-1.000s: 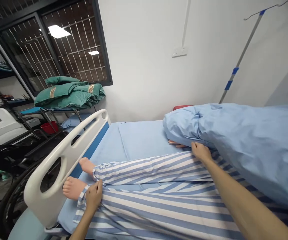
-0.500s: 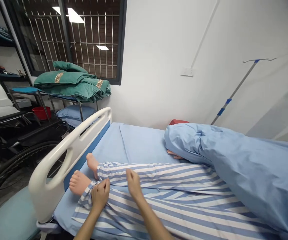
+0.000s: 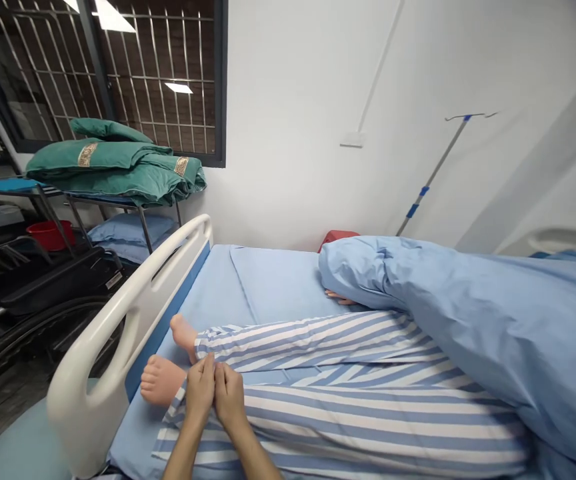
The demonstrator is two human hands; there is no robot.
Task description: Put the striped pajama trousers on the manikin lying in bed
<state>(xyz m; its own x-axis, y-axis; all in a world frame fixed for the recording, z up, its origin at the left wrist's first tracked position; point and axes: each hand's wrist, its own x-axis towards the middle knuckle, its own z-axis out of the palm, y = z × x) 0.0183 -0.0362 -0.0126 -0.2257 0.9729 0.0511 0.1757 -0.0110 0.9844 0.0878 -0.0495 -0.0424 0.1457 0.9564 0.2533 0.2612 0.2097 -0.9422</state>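
Observation:
A manikin in blue-and-white striped trousers [image 3: 348, 413] lies on the bed, with its two bare feet [image 3: 161, 380] turned toward the footboard. My left hand [image 3: 199, 390] is closed on the nearer trouser leg, just above the ankle. Right beside it, my right hand [image 3: 229, 395] is also closed, fingers curled on the same trouser leg; the cloth inside both fists is mostly hidden. A light blue quilt [image 3: 458, 300] is bunched over the upper body, and part of a manikin hand [image 3: 339, 297] shows from under its edge.
A white footboard [image 3: 93, 360] borders the bed [image 3: 273, 280] on the left, with a wheelchair [image 3: 43, 293] past it. Green folded bedding [image 3: 118, 163] is stacked under the window. An IV pole [image 3: 433, 175] stands by the wall, and something red [image 3: 338, 235] shows behind the quilt.
My right hand has moved left and down from above the legs to beside my left hand at the trouser cuff. The view has shifted right.

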